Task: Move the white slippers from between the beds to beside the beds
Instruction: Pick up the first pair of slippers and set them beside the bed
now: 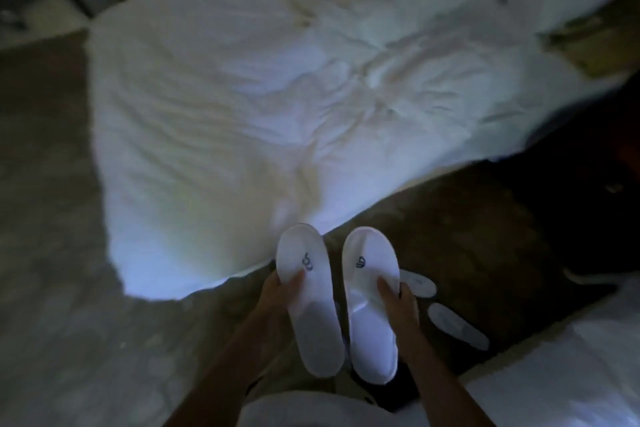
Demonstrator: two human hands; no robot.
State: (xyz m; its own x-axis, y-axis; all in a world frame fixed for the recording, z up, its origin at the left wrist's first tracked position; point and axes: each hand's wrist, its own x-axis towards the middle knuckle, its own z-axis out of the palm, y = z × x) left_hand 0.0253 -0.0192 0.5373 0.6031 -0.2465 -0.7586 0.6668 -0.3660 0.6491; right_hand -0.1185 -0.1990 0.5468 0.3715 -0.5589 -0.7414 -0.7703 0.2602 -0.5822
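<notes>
Carry step: one pair of white slippers is lifted, a slipper per hand. Left hand [277,291] grips the left slipper [308,298] at its edge, thumb on the insole; right hand [398,302] holds the right slipper [370,302] likewise. Both forearms extend forward, slippers side by side over the floor [450,236] between the near bed [242,97] and the second bed [571,374]. A second pair [457,326] lies on the floor just right. Next, I'd judge: carry them round to the bed's outer side, set down.
</notes>
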